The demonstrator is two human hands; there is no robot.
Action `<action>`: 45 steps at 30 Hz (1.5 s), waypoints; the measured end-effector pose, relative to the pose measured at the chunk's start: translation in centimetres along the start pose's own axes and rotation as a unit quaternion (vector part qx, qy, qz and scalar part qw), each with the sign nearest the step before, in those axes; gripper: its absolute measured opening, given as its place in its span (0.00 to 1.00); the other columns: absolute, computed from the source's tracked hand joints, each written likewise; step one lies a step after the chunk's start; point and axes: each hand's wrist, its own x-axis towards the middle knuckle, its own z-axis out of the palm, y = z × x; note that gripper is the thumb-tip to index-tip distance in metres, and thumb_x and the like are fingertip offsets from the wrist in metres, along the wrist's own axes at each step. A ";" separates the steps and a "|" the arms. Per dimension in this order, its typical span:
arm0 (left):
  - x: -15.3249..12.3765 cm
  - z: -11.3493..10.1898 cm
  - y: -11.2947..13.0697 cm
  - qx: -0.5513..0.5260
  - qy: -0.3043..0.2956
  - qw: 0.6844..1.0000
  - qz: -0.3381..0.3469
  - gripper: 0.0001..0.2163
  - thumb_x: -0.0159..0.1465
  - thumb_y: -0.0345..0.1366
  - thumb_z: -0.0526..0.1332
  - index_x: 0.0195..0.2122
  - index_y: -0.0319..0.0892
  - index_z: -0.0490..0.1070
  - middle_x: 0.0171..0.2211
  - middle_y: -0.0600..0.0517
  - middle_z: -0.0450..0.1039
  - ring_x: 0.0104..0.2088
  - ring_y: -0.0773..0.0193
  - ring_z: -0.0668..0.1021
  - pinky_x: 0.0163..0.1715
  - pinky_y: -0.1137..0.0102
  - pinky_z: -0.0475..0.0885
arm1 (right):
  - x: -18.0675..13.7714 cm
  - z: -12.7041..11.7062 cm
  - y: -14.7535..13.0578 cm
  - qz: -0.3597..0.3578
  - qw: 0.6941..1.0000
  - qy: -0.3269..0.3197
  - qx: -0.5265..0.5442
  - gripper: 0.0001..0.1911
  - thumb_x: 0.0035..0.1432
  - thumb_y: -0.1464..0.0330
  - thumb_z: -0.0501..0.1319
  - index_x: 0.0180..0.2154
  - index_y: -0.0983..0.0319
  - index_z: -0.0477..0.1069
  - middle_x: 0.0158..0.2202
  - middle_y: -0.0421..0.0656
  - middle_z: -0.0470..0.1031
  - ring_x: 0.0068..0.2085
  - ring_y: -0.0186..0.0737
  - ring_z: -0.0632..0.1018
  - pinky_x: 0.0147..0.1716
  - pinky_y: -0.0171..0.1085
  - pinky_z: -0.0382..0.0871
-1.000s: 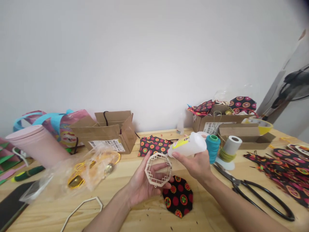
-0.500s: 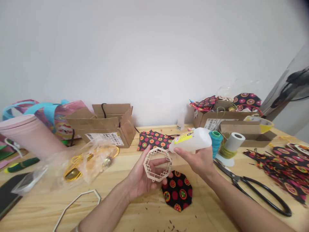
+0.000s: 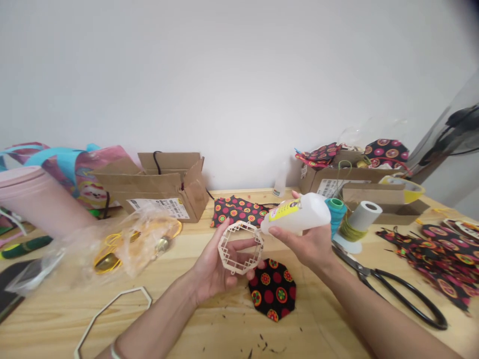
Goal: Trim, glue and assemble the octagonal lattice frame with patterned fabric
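My left hand (image 3: 213, 269) holds a pale wooden octagonal lattice frame (image 3: 223, 249) by its edge, fingers behind it. In my right hand (image 3: 310, 244) is a white squeeze bottle of glue (image 3: 316, 209) with a yellow label, tilted so its tip meets or nearly meets the frame's right edge. Just below lies an octagon of black patterned fabric (image 3: 272, 294) on the wooden table. Behind the hands is a folded piece of the same patterned fabric (image 3: 239, 212). A larger octagonal wooden ring (image 3: 108, 305) lies by my left forearm, which partly covers it.
Black-handled scissors (image 3: 407, 294), a teal thread spool (image 3: 336, 214) and a white cone with green cord (image 3: 352, 232) stand right. Fabric pieces (image 3: 441, 254) lie beyond. Cardboard boxes (image 3: 157, 189) line the wall, with a plastic bag (image 3: 130, 244) and pink tumbler (image 3: 45, 199) at left.
The view has shifted slightly, so most things sit a little higher and the left side further left. The frame is turned slightly in my left hand; the bottle stays at its right edge.
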 end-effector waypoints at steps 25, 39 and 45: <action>-0.4 -0.2 0.4 -0.002 -0.004 1.000 -0.009 0.29 0.56 0.55 0.48 0.44 0.34 0.69 0.30 0.37 0.76 0.20 0.62 0.75 0.09 0.80 0.53 | 0.1 -0.3 0.2 -0.003 1.000 -0.006 -0.023 0.25 0.36 0.63 0.69 0.39 0.61 0.65 0.29 0.42 0.73 0.30 0.43 0.76 0.33 0.43 0.74; -0.7 -0.2 0.4 -0.006 0.015 1.000 -0.003 0.31 0.55 0.56 0.49 0.46 0.33 0.68 0.29 0.39 0.75 0.19 0.63 0.74 0.08 0.80 0.54 | 0.1 -0.3 -0.2 0.024 0.999 -0.019 -0.016 0.37 0.34 0.61 0.70 0.48 0.62 0.61 0.30 0.42 0.73 0.31 0.44 0.75 0.34 0.45 0.73; -0.6 -0.4 0.4 0.001 0.016 1.000 0.007 0.31 0.56 0.56 0.48 0.46 0.32 0.68 0.29 0.38 0.75 0.19 0.63 0.75 0.09 0.80 0.56 | 0.1 -0.2 -0.4 -0.001 0.998 -0.021 -0.051 0.30 0.35 0.63 0.69 0.43 0.61 0.65 0.29 0.41 0.72 0.31 0.43 0.75 0.35 0.44 0.73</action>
